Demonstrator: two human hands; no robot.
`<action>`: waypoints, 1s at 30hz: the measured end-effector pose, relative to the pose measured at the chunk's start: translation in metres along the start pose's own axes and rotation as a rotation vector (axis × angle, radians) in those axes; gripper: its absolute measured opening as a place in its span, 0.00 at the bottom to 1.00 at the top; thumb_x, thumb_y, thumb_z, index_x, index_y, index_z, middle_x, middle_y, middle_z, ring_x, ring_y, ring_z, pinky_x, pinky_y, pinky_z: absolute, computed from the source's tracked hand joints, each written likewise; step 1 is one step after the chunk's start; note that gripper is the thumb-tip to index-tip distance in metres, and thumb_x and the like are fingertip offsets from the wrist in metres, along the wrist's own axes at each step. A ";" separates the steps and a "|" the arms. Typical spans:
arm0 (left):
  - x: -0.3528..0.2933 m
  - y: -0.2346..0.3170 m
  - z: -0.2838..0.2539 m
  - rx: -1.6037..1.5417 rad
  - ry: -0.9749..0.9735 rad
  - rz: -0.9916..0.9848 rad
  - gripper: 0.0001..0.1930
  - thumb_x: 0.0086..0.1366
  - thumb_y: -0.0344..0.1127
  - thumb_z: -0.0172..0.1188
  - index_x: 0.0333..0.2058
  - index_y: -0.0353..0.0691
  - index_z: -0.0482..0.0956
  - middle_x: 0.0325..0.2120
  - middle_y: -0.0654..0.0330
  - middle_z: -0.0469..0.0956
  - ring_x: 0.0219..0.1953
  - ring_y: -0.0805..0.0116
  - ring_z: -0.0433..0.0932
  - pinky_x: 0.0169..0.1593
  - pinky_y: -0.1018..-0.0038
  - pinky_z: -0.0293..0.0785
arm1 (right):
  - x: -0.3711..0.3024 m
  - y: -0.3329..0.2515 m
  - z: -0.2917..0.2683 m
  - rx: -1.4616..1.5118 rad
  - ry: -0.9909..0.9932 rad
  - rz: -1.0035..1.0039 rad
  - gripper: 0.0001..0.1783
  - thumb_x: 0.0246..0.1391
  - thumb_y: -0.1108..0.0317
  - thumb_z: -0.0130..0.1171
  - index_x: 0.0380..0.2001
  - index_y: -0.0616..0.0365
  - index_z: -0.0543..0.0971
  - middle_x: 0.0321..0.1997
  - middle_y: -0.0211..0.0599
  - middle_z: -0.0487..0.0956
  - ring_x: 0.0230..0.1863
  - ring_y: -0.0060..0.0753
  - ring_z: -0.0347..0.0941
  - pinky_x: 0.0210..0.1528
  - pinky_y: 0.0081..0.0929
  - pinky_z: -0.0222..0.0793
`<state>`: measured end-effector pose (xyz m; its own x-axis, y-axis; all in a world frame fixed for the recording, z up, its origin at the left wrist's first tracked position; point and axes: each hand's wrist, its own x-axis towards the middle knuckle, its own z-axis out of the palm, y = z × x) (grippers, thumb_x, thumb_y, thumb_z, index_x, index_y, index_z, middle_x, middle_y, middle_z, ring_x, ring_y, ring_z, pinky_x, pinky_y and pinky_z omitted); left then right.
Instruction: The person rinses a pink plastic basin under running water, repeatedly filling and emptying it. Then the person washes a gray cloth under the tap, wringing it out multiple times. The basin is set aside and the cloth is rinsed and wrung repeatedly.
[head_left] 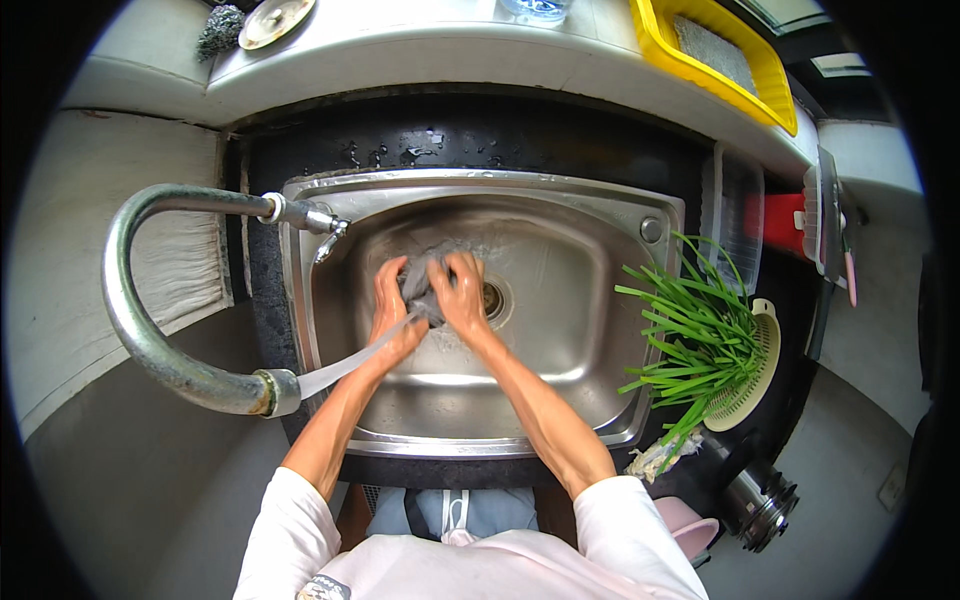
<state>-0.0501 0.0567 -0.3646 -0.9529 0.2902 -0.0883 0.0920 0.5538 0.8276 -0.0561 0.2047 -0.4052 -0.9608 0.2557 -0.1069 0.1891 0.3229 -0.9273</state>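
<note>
Both hands are down in the stainless steel sink (560, 345), left of its drain (492, 299). Between them is a wet, crumpled grey cloth (418, 278). My left hand (392, 315) grips the cloth from its left side, fingers pointing toward the far wall. From the right, my right hand (458, 292) has its fingers bent over the same cloth. A stream of water (345, 370) runs from the curved metal faucet (150, 300) onto the cloth and my left hand. Part of the cloth is hidden by my fingers.
Green chives (680, 335) in a pale colander (755, 375) overhang the sink's right edge. Behind them stands a clear plastic container (733, 200). A yellow basket (780, 100), a plate (275, 22) and a steel scrubber (220, 32) sit on the far ledge. A metal pot (755, 500) is at the lower right.
</note>
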 end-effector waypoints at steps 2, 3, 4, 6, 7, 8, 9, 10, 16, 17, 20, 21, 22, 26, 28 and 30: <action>-0.027 -0.014 0.007 0.149 -0.037 0.010 0.46 0.54 0.23 0.63 0.70 0.35 0.51 0.67 0.39 0.55 0.70 0.36 0.56 0.71 0.50 0.54 | -0.037 -0.003 0.002 -0.040 0.060 -0.211 0.09 0.53 0.67 0.66 0.31 0.60 0.76 0.41 0.42 0.75 0.44 0.51 0.66 0.51 0.50 0.61; -0.038 -0.022 0.011 0.228 -0.083 0.016 0.45 0.56 0.25 0.63 0.70 0.35 0.51 0.68 0.40 0.55 0.70 0.36 0.55 0.72 0.48 0.53 | -0.052 -0.002 0.005 -0.072 -0.001 -0.282 0.10 0.53 0.65 0.65 0.31 0.59 0.76 0.41 0.43 0.75 0.44 0.50 0.66 0.51 0.49 0.61; -0.047 -0.030 0.019 0.240 -0.101 0.049 0.38 0.62 0.32 0.61 0.69 0.36 0.55 0.66 0.41 0.58 0.70 0.38 0.55 0.71 0.46 0.52 | -0.062 0.001 0.010 -0.105 -0.039 -0.320 0.10 0.53 0.66 0.65 0.31 0.60 0.76 0.41 0.45 0.74 0.45 0.51 0.66 0.51 0.48 0.61; -0.050 -0.041 0.032 0.378 -0.125 -0.112 0.34 0.64 0.35 0.60 0.66 0.36 0.59 0.64 0.41 0.61 0.68 0.38 0.57 0.69 0.45 0.52 | -0.065 0.011 0.025 -0.174 -0.015 -0.376 0.11 0.55 0.64 0.63 0.27 0.60 0.75 0.38 0.47 0.74 0.42 0.51 0.67 0.47 0.47 0.64; -0.044 -0.044 0.038 0.444 -0.187 -0.247 0.31 0.64 0.37 0.59 0.64 0.35 0.62 0.63 0.41 0.62 0.67 0.39 0.58 0.68 0.45 0.53 | -0.053 0.018 0.033 -0.207 -0.025 -0.349 0.12 0.56 0.63 0.63 0.27 0.60 0.75 0.36 0.47 0.75 0.41 0.52 0.69 0.46 0.47 0.65; -0.034 -0.045 0.042 0.568 -0.200 -0.228 0.27 0.64 0.41 0.60 0.58 0.34 0.68 0.58 0.41 0.67 0.62 0.40 0.63 0.64 0.47 0.59 | -0.033 0.025 0.041 -0.222 -0.024 -0.346 0.13 0.56 0.62 0.63 0.26 0.61 0.76 0.35 0.48 0.75 0.40 0.52 0.70 0.44 0.48 0.66; -0.020 -0.046 0.042 0.537 -0.195 -0.297 0.27 0.63 0.41 0.61 0.56 0.34 0.69 0.56 0.41 0.69 0.61 0.40 0.65 0.63 0.48 0.60 | -0.020 0.028 0.045 -0.239 -0.029 -0.329 0.14 0.57 0.61 0.63 0.25 0.61 0.76 0.33 0.48 0.76 0.38 0.53 0.71 0.43 0.48 0.67; -0.009 -0.042 0.041 0.485 -0.207 -0.379 0.27 0.61 0.41 0.62 0.55 0.33 0.70 0.55 0.40 0.70 0.60 0.40 0.66 0.61 0.49 0.62 | -0.019 0.028 0.045 -0.190 -0.111 -0.211 0.13 0.57 0.62 0.62 0.28 0.62 0.78 0.34 0.49 0.77 0.39 0.54 0.71 0.45 0.49 0.68; 0.039 -0.003 0.008 0.090 -0.047 -0.307 0.32 0.49 0.33 0.68 0.54 0.29 0.72 0.54 0.38 0.73 0.59 0.38 0.68 0.62 0.51 0.67 | 0.053 0.022 0.016 -0.185 0.021 0.029 0.12 0.57 0.62 0.61 0.36 0.62 0.82 0.46 0.51 0.79 0.50 0.59 0.70 0.54 0.51 0.65; 0.036 0.001 0.005 0.067 -0.082 -0.287 0.33 0.49 0.32 0.68 0.55 0.29 0.72 0.55 0.38 0.72 0.60 0.38 0.68 0.63 0.52 0.67 | 0.048 0.019 0.006 -0.336 0.108 -0.015 0.12 0.57 0.62 0.61 0.35 0.61 0.82 0.47 0.50 0.78 0.52 0.58 0.68 0.56 0.52 0.63; 0.010 -0.001 0.006 0.080 -0.055 -0.107 0.40 0.49 0.32 0.69 0.63 0.31 0.67 0.63 0.38 0.66 0.65 0.37 0.63 0.67 0.50 0.63 | 0.011 0.008 -0.001 -0.271 0.122 -0.003 0.10 0.55 0.62 0.62 0.34 0.57 0.81 0.50 0.47 0.76 0.55 0.57 0.64 0.58 0.53 0.59; -0.002 -0.004 0.012 0.081 -0.028 -0.099 0.40 0.52 0.33 0.68 0.64 0.32 0.65 0.64 0.39 0.64 0.65 0.36 0.62 0.67 0.50 0.62 | -0.007 0.004 0.003 -0.161 0.083 0.033 0.09 0.55 0.62 0.62 0.34 0.56 0.81 0.50 0.45 0.75 0.56 0.56 0.63 0.58 0.53 0.57; -0.014 -0.009 0.017 0.079 0.010 -0.098 0.40 0.54 0.35 0.68 0.65 0.33 0.63 0.65 0.39 0.63 0.66 0.36 0.61 0.68 0.49 0.61 | -0.024 0.002 0.007 -0.142 0.074 -0.083 0.09 0.54 0.63 0.62 0.33 0.56 0.80 0.48 0.45 0.75 0.54 0.55 0.64 0.56 0.52 0.58; -0.046 -0.037 0.032 0.368 -0.080 -0.040 0.33 0.67 0.42 0.58 0.66 0.35 0.60 0.65 0.41 0.61 0.66 0.37 0.59 0.69 0.47 0.55 | -0.058 0.012 0.037 -0.127 0.041 -0.362 0.10 0.53 0.64 0.62 0.26 0.57 0.75 0.37 0.46 0.74 0.43 0.53 0.67 0.48 0.49 0.62; -0.042 -0.048 0.034 0.484 -0.189 -0.150 0.32 0.63 0.38 0.61 0.64 0.34 0.62 0.62 0.41 0.64 0.64 0.38 0.61 0.67 0.46 0.56 | -0.038 0.029 0.048 -0.141 -0.039 -0.380 0.11 0.54 0.64 0.62 0.25 0.58 0.74 0.33 0.47 0.73 0.39 0.54 0.68 0.44 0.49 0.63; -0.027 -0.050 0.032 0.561 -0.321 -0.313 0.31 0.60 0.34 0.61 0.61 0.34 0.65 0.59 0.39 0.67 0.62 0.38 0.62 0.65 0.45 0.58 | -0.019 0.038 0.053 -0.150 -0.108 -0.303 0.13 0.57 0.63 0.60 0.23 0.59 0.74 0.30 0.50 0.74 0.36 0.57 0.69 0.38 0.50 0.65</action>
<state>-0.0199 0.0466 -0.4212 -0.8347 0.2196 -0.5050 0.0449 0.9411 0.3350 -0.0411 0.1639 -0.4570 -0.9922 0.0329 0.1203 -0.0877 0.5021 -0.8603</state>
